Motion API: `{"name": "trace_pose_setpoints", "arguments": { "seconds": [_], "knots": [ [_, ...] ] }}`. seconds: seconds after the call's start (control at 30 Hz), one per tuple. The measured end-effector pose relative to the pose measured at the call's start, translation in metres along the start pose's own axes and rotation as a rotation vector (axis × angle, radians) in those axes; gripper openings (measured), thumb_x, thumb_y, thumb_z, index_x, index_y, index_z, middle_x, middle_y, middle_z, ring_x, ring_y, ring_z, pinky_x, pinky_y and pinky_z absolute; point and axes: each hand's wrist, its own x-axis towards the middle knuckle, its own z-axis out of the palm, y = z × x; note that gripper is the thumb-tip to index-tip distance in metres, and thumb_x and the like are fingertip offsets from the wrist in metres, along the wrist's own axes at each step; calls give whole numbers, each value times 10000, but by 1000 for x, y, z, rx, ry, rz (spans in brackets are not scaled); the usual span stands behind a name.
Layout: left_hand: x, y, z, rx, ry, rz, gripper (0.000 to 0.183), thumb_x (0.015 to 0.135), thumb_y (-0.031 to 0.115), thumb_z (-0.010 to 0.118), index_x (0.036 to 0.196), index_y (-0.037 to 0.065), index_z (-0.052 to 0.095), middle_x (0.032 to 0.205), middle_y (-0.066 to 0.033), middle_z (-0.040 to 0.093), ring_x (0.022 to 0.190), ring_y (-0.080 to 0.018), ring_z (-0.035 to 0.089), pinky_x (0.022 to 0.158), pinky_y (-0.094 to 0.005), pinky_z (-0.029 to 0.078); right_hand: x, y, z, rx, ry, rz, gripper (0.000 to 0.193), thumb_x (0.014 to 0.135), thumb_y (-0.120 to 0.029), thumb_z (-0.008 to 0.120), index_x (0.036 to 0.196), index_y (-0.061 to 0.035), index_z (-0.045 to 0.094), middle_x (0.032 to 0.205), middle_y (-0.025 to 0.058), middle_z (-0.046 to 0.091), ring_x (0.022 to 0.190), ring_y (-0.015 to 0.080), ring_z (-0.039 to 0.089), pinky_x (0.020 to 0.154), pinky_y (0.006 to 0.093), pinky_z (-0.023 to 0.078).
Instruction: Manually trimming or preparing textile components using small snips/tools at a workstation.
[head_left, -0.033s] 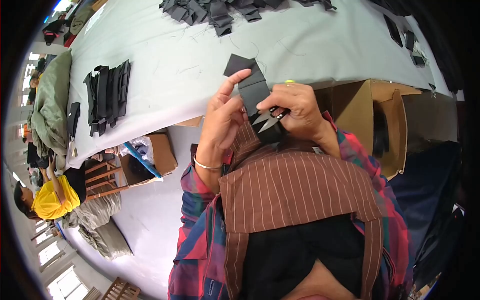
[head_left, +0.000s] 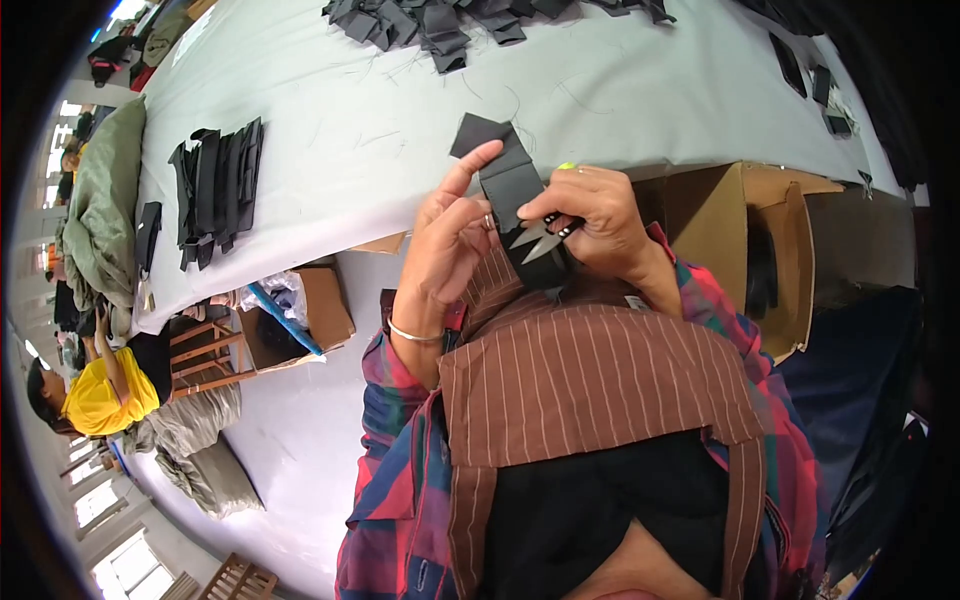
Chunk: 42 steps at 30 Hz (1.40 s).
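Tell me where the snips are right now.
In the head view, just above and right of centre, the snips are in the right hand, blades pointing down-left, close to the black fabric strip in the left hand.

Item one: we list a black fabric strip (head_left: pixel 509 181), flat, creased crosswise, just past twelve o'clock in our view; it slants from eleven to five, its upper end angled.
Item two: we list thread snips (head_left: pixel 546 243), silver blades parted, black handles partly hidden, tips toward eight, overlapping the strip's lower part.
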Motion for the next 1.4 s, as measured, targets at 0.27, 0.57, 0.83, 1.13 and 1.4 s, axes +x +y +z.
{"name": "trace_pose_setpoints", "arguments": {
  "seconds": [0.27, 0.57, 0.83, 1.13, 1.4],
  "knots": [
    [-7, -15, 11, 380, 188, 197, 531, 880, -10, 555, 1372, 39, 363, 1098, -89, 598, 955, -113, 577, 821, -257, 480, 4, -11, -3, 62, -145, 169, 221, 650, 8, 692, 850, -84, 669, 714, 33, 606, 649, 192, 576, 605, 296, 436],
    [-8, -16, 10, 655, 220, 296, 574, 851, -38, 569, 1386, 43, 375, 1089, -61, 593, 976, -101, 562, 855, -233, 453, 20, -2, -4, -58, -8, 292, 199, 769, -224, 698, 942, -126, 681, 799, 49, 662, 717, 239, 609, 637, 329, 471],
    [-7, -24, 4, 816, 253, 349, 556, 811, -31, 598, 1345, 44, 462, 993, -6, 584, 855, -47, 516, 768, -201, 447, 27, 0, -4, -127, -148, 276, 158, 768, -132, 687, 916, -78, 693, 832, 67, 674, 761, 234, 613, 693, 318, 477],
    [-8, -25, 6, 800, 270, 345, 555, 802, -39, 595, 1337, 43, 470, 998, -14, 591, 874, -60, 536, 776, -209, 455, 24, 8, -1, -2, -133, 286, 119, 764, -181, 698, 852, -105, 671, 743, 67, 647, 669, 248, 598, 612, 330, 466],
    [-13, -15, 4, 684, 267, 336, 463, 800, -55, 594, 1252, -2, 513, 1079, -27, 575, 971, -93, 539, 843, -240, 445, 34, 15, 1, 456, -34, 577, 167, 801, -115, 686, 966, -94, 675, 684, -42, 546, 682, 44, 495, 608, 216, 422]
  ]
}}
